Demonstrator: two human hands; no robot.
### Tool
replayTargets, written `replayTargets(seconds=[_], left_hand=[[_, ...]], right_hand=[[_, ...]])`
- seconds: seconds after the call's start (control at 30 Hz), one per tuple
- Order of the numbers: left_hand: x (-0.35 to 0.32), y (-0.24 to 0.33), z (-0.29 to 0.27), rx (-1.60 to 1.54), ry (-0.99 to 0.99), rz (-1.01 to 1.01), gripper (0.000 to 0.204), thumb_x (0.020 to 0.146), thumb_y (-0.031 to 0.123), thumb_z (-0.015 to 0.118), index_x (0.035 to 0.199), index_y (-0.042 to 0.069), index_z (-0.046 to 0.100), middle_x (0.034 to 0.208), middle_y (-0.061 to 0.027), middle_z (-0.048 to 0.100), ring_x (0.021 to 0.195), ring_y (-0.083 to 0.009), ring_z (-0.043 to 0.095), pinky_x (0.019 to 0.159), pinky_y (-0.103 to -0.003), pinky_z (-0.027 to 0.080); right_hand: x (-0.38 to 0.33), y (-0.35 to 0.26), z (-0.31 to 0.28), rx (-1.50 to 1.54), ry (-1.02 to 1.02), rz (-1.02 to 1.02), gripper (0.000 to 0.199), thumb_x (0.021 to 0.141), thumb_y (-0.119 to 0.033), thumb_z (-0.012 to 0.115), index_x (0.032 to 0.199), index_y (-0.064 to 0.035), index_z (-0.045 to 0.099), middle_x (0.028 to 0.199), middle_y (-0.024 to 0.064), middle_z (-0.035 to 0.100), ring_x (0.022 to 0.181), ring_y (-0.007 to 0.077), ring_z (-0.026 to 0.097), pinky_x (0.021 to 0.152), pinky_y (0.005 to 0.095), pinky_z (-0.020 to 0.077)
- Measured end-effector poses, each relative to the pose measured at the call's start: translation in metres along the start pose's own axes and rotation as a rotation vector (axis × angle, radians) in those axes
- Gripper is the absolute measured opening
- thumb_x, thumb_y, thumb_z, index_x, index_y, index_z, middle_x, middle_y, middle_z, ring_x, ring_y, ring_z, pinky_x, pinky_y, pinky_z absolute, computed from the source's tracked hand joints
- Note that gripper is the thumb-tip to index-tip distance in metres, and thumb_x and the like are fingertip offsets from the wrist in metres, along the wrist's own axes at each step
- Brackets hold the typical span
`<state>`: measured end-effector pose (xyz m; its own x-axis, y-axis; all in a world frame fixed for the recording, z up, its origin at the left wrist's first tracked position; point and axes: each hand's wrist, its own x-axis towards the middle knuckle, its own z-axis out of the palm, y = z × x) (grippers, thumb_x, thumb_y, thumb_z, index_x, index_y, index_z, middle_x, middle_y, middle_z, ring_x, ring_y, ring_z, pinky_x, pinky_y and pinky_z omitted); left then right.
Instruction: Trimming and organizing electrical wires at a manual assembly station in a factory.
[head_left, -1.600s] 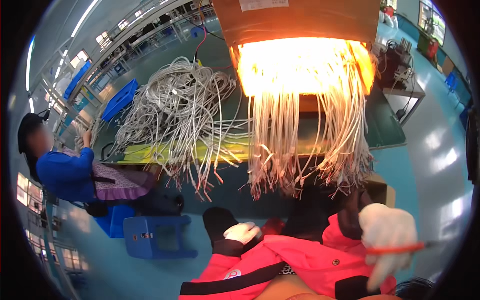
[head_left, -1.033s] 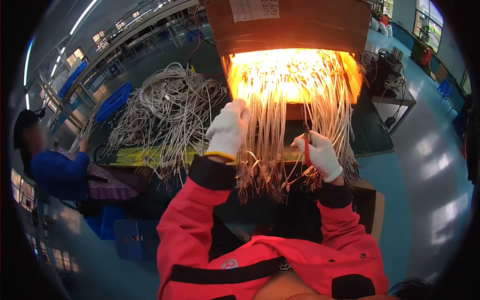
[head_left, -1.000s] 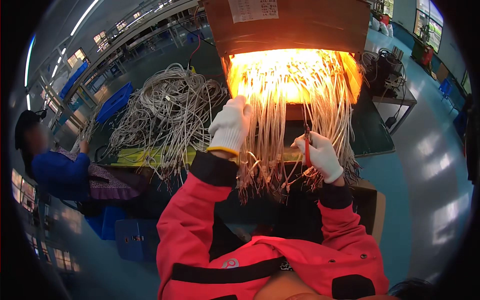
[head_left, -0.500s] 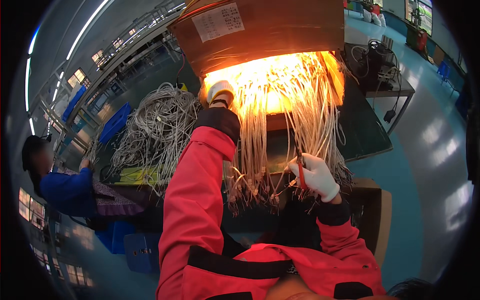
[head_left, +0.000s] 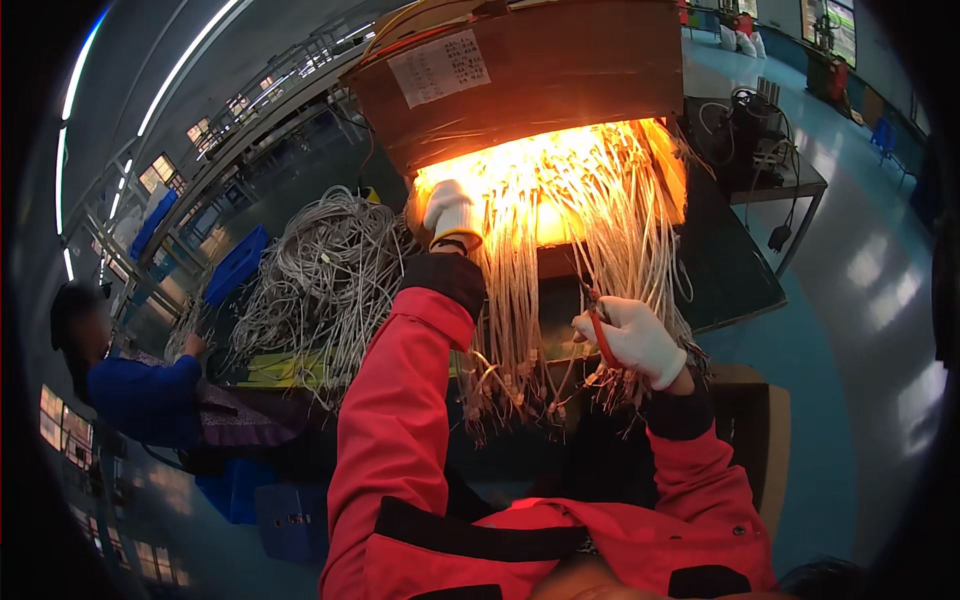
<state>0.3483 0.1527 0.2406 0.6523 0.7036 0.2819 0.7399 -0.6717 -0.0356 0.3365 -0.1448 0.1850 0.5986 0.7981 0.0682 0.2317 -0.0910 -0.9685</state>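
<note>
My left hand (head_left: 455, 214), in a white glove with a yellow cuff edge, reaches into the left side of the brightly lit opening of a brown cardboard box (head_left: 560, 75). Glare washes out its fingers, so what they hold or touch cannot be told. Beside it, many thin pale cables (head_left: 515, 270) hang out over the box's front edge, their ends frayed and coppery. My right hand (head_left: 640, 342), gloved in white, is closed around red-handled pliers (head_left: 602, 335). The dark jaws point up toward the box, in front of the right-hand cables.
A tangled heap of grey cables (head_left: 320, 270) lies left of the box, by a blue bin (head_left: 236, 265). A person in blue (head_left: 145, 400) sits further left. An open carton (head_left: 775, 440) stands at my lower right. A side table (head_left: 800, 190) holds dark equipment.
The view has shifted slightly, so the box sits lower. My left hand has moved a little rightward in the opening. My right hand has brought the pliers slightly closer to the box.
</note>
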Motion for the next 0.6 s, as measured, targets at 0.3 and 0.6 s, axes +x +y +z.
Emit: replayTargets(seconds=[0.3,0.6], left_hand=[[0.017,0.000,-0.001,-0.073,0.064,0.005,0.017,0.084,0.017,0.048,0.094,0.005,0.056,0.097,-0.0129,0.061,0.091,-0.0293,0.060,0.067,-0.039,0.049],[-0.024,-0.010,-0.036,-0.316,0.083,0.349,0.016,0.085,0.014,0.049,0.094,0.004,0.055,0.099,-0.0144,0.060,0.094,-0.0285,0.059,0.070,-0.036,0.048]], right_hand=[[-0.012,0.007,0.014,-0.025,-0.111,0.079,0.023,0.084,-0.023,0.061,0.080,-0.0012,0.063,0.069,-0.0005,0.058,0.062,0.0054,0.049,0.055,0.0222,0.0401],[-0.001,0.008,0.012,0.072,-0.009,0.017,0.025,0.084,-0.024,0.062,0.076,-0.0008,0.058,0.064,0.0005,0.056,0.049,0.0055,0.051,0.043,0.0194,0.0382]])
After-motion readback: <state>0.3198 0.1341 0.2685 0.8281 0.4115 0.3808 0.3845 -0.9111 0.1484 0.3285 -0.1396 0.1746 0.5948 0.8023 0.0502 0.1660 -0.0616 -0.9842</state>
